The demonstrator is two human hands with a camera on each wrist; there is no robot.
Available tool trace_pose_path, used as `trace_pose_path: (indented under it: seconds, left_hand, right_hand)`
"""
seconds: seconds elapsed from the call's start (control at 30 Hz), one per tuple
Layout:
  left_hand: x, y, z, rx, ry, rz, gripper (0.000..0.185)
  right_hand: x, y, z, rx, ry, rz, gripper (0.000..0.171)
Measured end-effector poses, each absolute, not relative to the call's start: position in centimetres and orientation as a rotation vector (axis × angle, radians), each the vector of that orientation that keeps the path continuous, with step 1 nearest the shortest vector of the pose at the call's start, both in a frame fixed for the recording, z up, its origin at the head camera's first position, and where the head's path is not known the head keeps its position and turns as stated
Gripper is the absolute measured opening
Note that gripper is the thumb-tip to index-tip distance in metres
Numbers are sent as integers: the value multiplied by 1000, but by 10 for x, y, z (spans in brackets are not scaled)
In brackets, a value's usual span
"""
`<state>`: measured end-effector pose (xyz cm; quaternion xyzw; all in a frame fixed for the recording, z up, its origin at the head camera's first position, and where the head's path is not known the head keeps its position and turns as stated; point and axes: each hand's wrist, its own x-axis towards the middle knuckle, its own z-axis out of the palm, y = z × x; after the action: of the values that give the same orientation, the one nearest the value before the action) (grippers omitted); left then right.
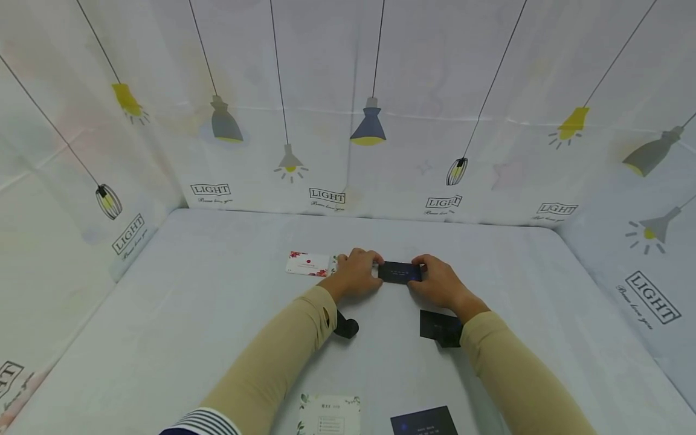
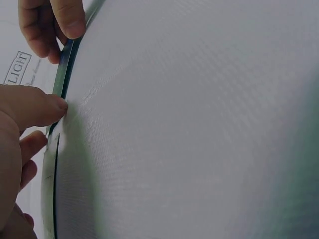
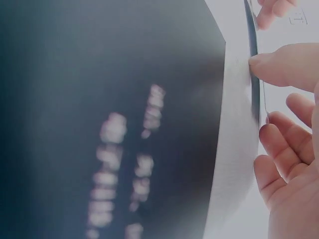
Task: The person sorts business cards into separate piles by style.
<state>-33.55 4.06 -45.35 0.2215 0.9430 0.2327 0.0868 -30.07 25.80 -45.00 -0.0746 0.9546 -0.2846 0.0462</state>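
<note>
In the head view a dark card (image 1: 399, 272) lies on the white table between both hands. My left hand (image 1: 356, 273) pinches its left end with thumb and index finger. At its right end, my right hand (image 1: 439, 283) holds it the same way. The left wrist view shows the left thumb (image 2: 42, 107) at the card's thin edge (image 2: 70, 62). From the right wrist, the right thumb (image 3: 284, 62) meets the dark edge, with the other fingers curled below. A leaf-patterned card (image 1: 333, 264) is partly hidden behind the left hand.
Left of the hands lies a white card with red flowers (image 1: 307, 264). Another dark card (image 1: 433, 323) sits under the right forearm. Nearer the front are a white card with green leaves (image 1: 330, 417) and a dark card (image 1: 425, 423). A lamp-printed cloth wall (image 1: 326, 72) stands behind.
</note>
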Motion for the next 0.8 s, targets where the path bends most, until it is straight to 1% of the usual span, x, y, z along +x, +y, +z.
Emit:
trace_pose_path:
  seconds: [0.7, 0.8]
  left_hand:
    - [-335, 42, -450, 650, 2816, 666, 40]
    - [-334, 42, -451, 663, 2818, 663, 42]
  right_hand:
    - [-301, 255, -446, -222, 2899, -831, 55]
    - [-297, 256, -445, -228, 2915, -823, 56]
